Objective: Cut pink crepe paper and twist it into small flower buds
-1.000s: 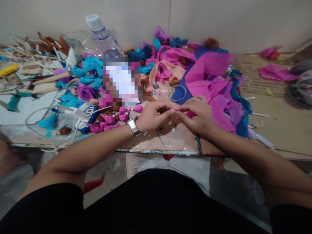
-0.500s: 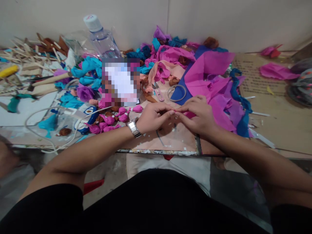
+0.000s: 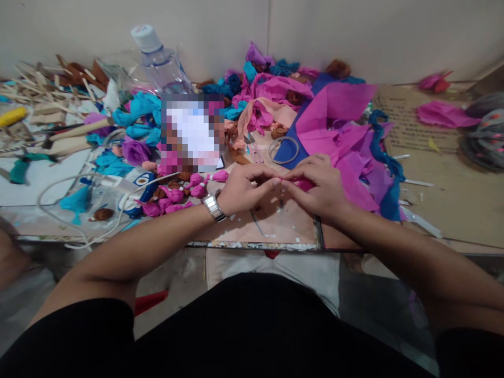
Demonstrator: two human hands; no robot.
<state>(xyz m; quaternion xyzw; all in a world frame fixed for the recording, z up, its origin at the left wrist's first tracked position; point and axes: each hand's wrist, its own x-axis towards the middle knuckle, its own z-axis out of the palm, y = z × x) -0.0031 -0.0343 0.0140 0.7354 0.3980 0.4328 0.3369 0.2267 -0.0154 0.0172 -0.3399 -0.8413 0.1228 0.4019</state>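
Observation:
My left hand (image 3: 246, 188) and my right hand (image 3: 315, 186) meet fingertip to fingertip over the table's near edge. Both pinch a small piece of magenta crepe paper (image 3: 302, 184), most of it hidden under my right fingers. A silver wristwatch (image 3: 213, 205) sits on my left wrist. Left of my left hand lies a row of small rolled magenta paper buds (image 3: 173, 195). Large magenta crepe sheets (image 3: 338, 126) spread just beyond my right hand.
A heap of blue, pink and purple crepe (image 3: 271, 84) fills the back. A water bottle (image 3: 159, 60) stands at back left, wooden sticks (image 3: 51, 89) further left. Small scissors (image 3: 254, 149), a wire ring (image 3: 284, 149) and a white cable (image 3: 79, 181) lie on the table. Brown cardboard (image 3: 444, 189) covers the right.
Both hands stay together on the paper with only slight finger motion. The view has shifted a little to the right.

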